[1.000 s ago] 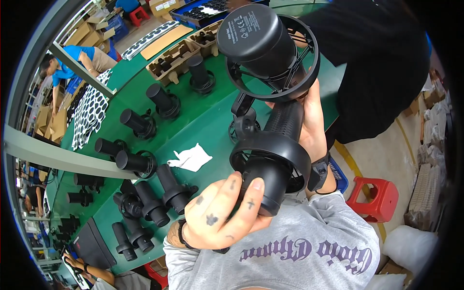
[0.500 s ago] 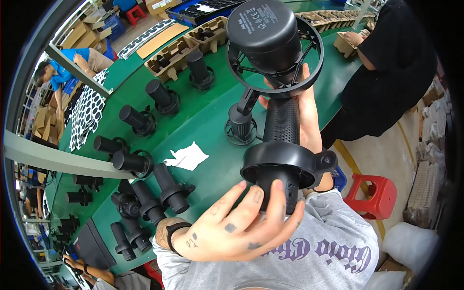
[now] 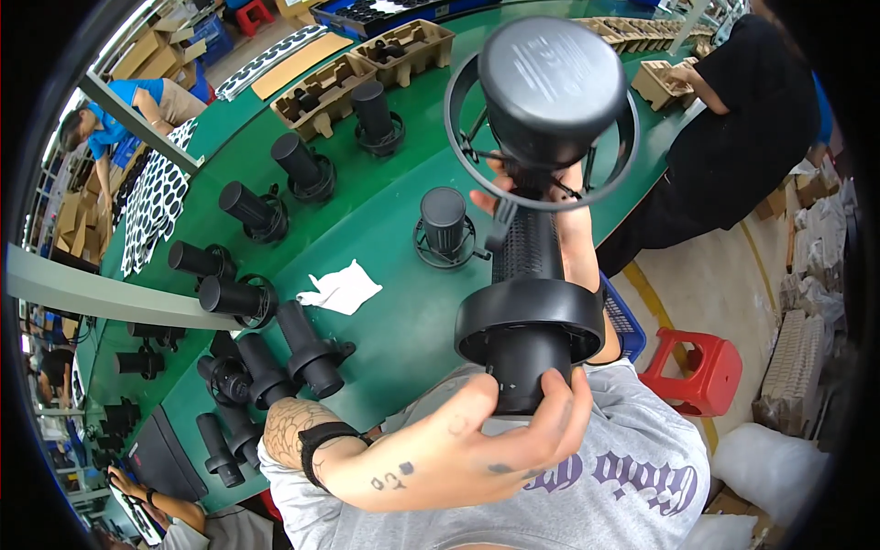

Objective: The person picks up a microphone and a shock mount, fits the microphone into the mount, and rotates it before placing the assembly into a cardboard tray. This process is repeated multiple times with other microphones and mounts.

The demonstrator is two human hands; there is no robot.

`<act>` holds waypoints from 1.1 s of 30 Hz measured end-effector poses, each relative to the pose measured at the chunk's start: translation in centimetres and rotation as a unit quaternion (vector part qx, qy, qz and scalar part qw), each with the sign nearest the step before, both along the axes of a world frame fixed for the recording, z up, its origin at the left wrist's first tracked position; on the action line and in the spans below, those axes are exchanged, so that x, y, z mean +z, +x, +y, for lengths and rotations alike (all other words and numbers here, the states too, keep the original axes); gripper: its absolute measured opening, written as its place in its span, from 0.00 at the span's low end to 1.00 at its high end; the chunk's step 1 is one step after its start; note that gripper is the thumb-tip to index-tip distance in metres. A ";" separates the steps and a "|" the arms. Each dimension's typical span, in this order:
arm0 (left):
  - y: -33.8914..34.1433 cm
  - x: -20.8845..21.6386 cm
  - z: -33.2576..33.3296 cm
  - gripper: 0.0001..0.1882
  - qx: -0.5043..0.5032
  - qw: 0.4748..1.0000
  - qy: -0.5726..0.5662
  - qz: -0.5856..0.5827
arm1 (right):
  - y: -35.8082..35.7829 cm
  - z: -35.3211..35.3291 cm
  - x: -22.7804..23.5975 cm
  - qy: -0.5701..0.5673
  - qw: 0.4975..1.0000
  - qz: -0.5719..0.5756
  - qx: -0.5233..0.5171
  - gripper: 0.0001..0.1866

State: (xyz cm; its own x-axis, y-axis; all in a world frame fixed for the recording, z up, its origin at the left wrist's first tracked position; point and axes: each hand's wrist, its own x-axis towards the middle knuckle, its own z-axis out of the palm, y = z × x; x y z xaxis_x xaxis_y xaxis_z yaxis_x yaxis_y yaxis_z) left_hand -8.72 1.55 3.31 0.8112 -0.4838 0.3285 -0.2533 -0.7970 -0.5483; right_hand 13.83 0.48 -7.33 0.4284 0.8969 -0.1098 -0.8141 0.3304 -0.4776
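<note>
A black microphone with a perforated grille and a wide collar ring is held upright in front of my chest. My left hand is closed about its smooth lower end, thumb and fingers on opposite sides. Above it, a thick black cylinder points its flat end up, inside an open spoked shock-mount ring. My right hand is wrapped behind the grille, with fingers just under that cylinder. Much of this grip is hidden, and I cannot tell whether the two parts are joined.
On the green table stand several black microphones in rings, with more lying at the left. A white cloth lies mid-table. Cardboard trays are farther back. A co-worker in black is at right, near a red stool.
The held microphone has turned, and the knob on its collar's right side no longer shows. My left fingers have shifted around its lower end. The upper cylinder has moved slightly right and down.
</note>
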 end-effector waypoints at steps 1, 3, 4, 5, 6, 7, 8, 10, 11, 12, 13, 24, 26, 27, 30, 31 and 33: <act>0.1 -0.1 -0.1 0.13 -0.014 1.000 0.006 -0.005 | 0.1 0.0 -0.4 0.080 0.996 -0.002 0.043 0.29; 0.1 -0.4 -0.6 0.12 -0.019 0.999 0.019 -0.021 | 0.2 0.1 -1.4 0.210 0.969 0.001 0.127 0.25; 0.3 -0.4 -0.7 0.12 -0.023 0.999 0.017 -0.022 | -1.6 -1.1 0.3 0.224 0.972 -0.024 0.073 0.26; 0.4 -0.4 -0.8 0.12 -0.052 0.998 0.019 -0.024 | -1.2 -1.1 -0.9 0.216 0.972 -0.066 0.062 0.25; 0.6 -0.3 -0.8 0.12 -0.082 0.996 0.021 -0.027 | -0.9 -1.1 -2.0 0.206 0.971 -0.109 0.051 0.25; 0.3 -0.3 -0.9 0.12 -0.080 0.996 0.025 0.009 | -1.2 -1.0 -1.9 0.205 0.971 -0.106 0.057 0.25; 0.3 -0.2 -0.8 0.12 -0.075 0.997 0.023 0.011 | -1.8 -0.9 -1.4 0.190 0.973 -0.127 0.036 0.26; 0.6 -0.2 -0.3 0.14 -0.102 0.991 0.077 0.024 | -1.8 -0.5 -0.9 0.174 0.974 -0.146 0.023 0.26; 0.7 -0.3 -0.1 0.14 -0.095 0.992 0.076 0.024 | -0.9 0.0 -0.7 0.142 0.981 -0.130 0.023 0.26; 0.8 -0.4 0.1 0.14 -0.080 0.994 0.072 0.024 | 0.0 0.8 -0.6 0.109 0.987 -0.111 0.029 0.27; 1.3 0.0 -0.3 0.14 -0.103 0.992 0.069 0.007 | 2.9 -0.6 0.0 0.127 0.972 -0.196 -0.015 0.27; -3.4 -7.9 5.1 0.21 0.032 0.900 -0.423 -0.098 | 6.9 3.7 14.1 -0.007 0.375 -0.865 -0.334 0.20; -3.3 -10.6 6.4 0.22 0.038 0.831 -0.543 -0.111 | 7.1 6.9 14.3 -0.051 0.266 -0.936 -0.222 0.21; -2.8 -11.6 6.7 0.22 0.039 0.796 -0.589 -0.132 | 7.7 8.9 13.4 -0.048 0.205 -0.955 -0.208 0.22; -3.1 -16.9 6.1 0.25 0.071 0.605 -0.781 -0.137 | 7.5 13.9 11.2 -0.012 0.145 -0.981 -0.129 0.25; -3.3 -18.3 6.2 0.27 0.107 0.622 -0.767 -0.119 | 8.0 15.1 10.5 0.015 0.137 -0.985 -0.103 0.25; -4.2 -20.2 5.8 0.27 0.159 0.664 -0.724 -0.099 | 9.9 16.6 8.6 0.055 0.112 -0.991 -0.053 0.25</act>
State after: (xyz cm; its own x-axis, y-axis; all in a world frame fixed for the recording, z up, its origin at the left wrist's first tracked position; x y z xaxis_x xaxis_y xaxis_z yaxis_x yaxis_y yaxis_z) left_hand -12.92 7.38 -16.86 0.6673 0.6419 0.3776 0.0174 -0.5203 0.8538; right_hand 23.69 17.12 1.25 -0.4776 0.8239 0.3052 0.8654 0.3810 0.3255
